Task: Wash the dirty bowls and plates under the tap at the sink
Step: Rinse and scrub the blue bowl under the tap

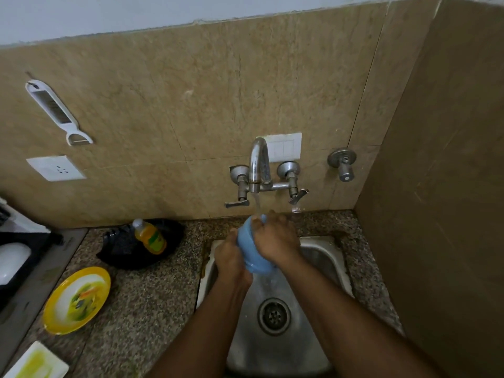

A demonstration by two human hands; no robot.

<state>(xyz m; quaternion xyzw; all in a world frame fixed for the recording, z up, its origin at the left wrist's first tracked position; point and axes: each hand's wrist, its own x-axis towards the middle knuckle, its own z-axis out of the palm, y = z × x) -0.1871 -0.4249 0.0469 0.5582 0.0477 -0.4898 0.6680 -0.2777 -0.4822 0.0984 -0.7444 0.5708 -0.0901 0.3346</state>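
Gripping the blue bowl [252, 251] between them, left hand [231, 259] and right hand [275, 240] hold it under the tap [259, 162].

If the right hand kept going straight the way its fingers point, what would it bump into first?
Probably the tap: the right hand, gripping the blue bowl, points up toward the wall, where the spout and running water lie nearest. Depth is unclear.

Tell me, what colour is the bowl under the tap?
Light blue; the bowl shows in the head view.

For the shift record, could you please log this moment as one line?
step: rinsing | blue bowl: under running tap | left hand, right hand: both holding bowl | yellow plate: dirty
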